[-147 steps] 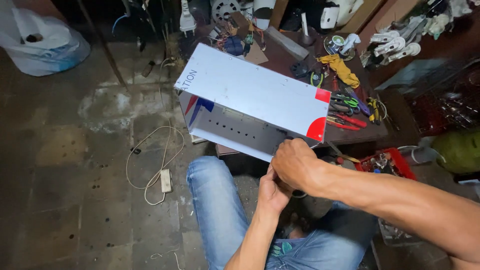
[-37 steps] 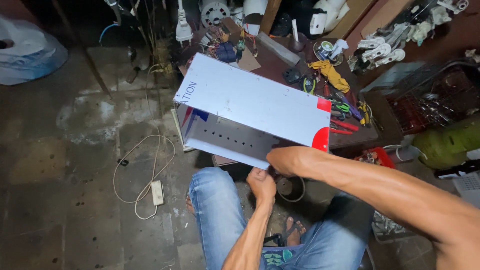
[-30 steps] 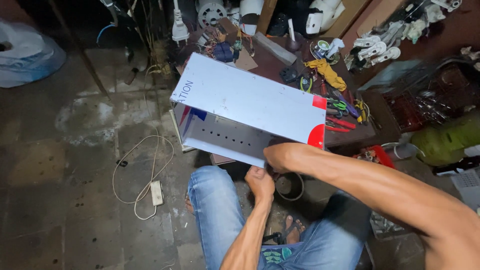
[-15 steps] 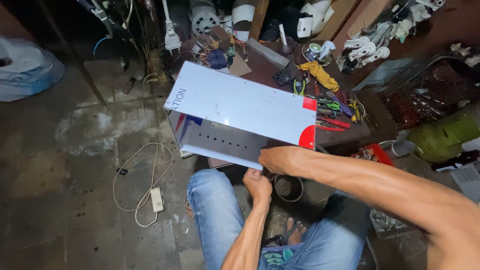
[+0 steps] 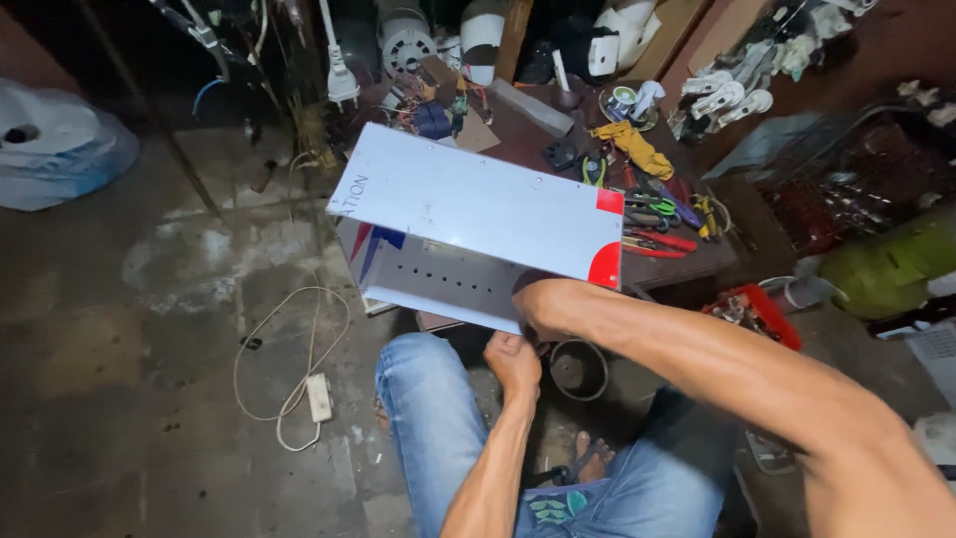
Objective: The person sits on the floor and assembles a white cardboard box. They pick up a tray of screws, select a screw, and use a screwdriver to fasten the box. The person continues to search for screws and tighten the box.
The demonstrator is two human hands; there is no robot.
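A dim workshop with a stained concrete floor [image 5: 129, 329] is seen from above, with a cluttered low table [image 5: 697, 264] at the back. A white metal case [image 5: 478, 214], folded like a cover, is held over the knees; a red corner patch is seen at its right end, blue and red marks on the lower panel, and a row of small holes along that panel. The right hand [image 5: 543, 299] is placed at the case's lower right corner, fingers curled under the edge and seemingly gripping it, though the fingertips are hidden. The left hand [image 5: 513, 361] is closed in a fist just below that same corner; what it holds cannot be told. Pliers with red and green handles [image 5: 652, 224] and a yellow rag [image 5: 632, 147] lie on the table. A white power strip with cord [image 5: 319, 397] lies on the floor, a white plastic bag [image 5: 55, 149] far left, a red tray [image 5: 757, 309] right.
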